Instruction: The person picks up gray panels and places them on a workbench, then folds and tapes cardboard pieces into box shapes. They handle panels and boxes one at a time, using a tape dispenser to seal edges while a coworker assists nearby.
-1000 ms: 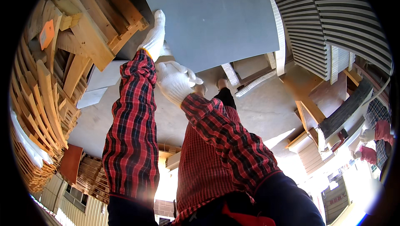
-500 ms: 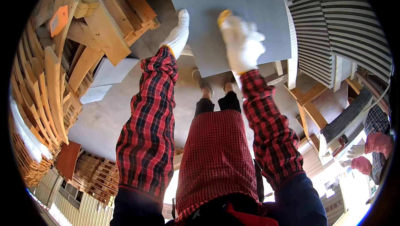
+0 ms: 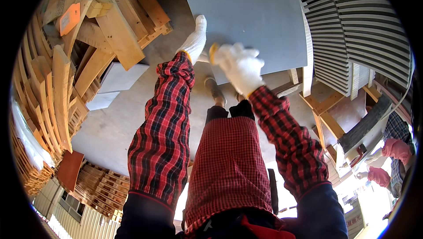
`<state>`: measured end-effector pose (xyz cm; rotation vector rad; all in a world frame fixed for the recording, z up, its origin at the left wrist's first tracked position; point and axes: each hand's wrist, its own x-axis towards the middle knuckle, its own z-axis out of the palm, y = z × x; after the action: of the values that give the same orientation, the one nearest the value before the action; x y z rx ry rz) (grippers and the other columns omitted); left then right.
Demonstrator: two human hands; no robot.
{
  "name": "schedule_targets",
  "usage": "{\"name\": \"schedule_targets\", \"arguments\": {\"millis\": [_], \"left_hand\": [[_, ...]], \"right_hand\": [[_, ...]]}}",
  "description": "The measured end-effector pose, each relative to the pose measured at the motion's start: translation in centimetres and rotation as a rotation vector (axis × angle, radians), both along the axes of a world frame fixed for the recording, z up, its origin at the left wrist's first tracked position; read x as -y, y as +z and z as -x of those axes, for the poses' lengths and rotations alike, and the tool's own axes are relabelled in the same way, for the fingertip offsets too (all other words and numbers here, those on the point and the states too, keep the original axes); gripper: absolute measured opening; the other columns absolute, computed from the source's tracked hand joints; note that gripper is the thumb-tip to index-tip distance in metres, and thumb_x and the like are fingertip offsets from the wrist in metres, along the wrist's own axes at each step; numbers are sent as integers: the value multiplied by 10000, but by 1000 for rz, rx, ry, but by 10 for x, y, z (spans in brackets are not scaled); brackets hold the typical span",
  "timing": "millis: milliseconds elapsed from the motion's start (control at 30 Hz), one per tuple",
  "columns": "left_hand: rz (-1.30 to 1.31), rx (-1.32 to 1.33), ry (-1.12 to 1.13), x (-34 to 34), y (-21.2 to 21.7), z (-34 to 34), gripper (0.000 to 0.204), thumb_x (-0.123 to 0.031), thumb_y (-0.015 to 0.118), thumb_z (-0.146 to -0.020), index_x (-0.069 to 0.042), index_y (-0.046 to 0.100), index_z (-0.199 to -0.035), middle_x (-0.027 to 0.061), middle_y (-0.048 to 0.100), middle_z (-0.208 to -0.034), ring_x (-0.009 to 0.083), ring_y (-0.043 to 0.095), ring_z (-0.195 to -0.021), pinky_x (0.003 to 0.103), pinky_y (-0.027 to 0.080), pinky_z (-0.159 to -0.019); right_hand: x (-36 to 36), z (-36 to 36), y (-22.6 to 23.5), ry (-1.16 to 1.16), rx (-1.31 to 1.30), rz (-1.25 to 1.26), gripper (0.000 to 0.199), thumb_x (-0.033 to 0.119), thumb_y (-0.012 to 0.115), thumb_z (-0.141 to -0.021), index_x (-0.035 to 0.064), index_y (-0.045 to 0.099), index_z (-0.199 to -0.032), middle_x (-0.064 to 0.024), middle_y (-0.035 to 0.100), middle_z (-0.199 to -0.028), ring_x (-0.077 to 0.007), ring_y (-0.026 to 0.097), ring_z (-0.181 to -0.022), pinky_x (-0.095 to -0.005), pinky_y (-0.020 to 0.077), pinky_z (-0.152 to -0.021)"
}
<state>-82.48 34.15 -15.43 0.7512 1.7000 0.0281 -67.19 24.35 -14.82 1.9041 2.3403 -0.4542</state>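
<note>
A large smooth grey board (image 3: 260,23) lies flat in front of me. At its left edge is my left hand (image 3: 194,38) in a white knitted glove, closed over the rim; its thumb side shows and the other fingers are hidden. My right hand (image 3: 240,65), gloved the same way, is above the board's near part, fingers curled. From that hand, on the left side, sticks out a small yellow thing (image 3: 213,54), blurred, whose kind I cannot make out. Red and black plaid sleeves cover both forearms.
Wooden boards and frames (image 3: 119,36) are piled at left, with an orange tag (image 3: 70,18) on one. Stacked grey slats (image 3: 374,32) rise at right. Pale sheets (image 3: 121,78) lean near the left pile. Another person's pink sleeve (image 3: 396,150) shows at far right.
My right hand has swept toward me and to the left over the board with the yellow thing. My left hand stays at the board's edge; the view has shifted slightly.
</note>
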Motion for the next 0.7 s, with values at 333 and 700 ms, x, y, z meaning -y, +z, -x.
{"name": "schedule_targets", "arguments": {"millis": [333, 700], "left_hand": [[172, 283, 283, -2, -2, 0, 1011, -814, 293, -935, -15, 313, -1554, 215, 371, -1575, 388, 445, -1402, 512, 463, -1091], [-47, 237, 407, 4, -34, -16, 1010, -793, 215, -955, 41, 430, -1483, 257, 455, -1514, 355, 386, -1451, 400, 255, -1219]], "right_hand": [[2, -104, 30, 449, 52, 556, 204, 169, 660, -903, 325, 738, -1010, 25, 605, -984, -359, 556, -1030, -546, 498, -831], [-214, -104, 125, 208, -218, -525, 568, 232, 727, -812, 231, 574, -1359, -121, 636, -1124, -362, 616, -1077, -477, 513, -904]]}}
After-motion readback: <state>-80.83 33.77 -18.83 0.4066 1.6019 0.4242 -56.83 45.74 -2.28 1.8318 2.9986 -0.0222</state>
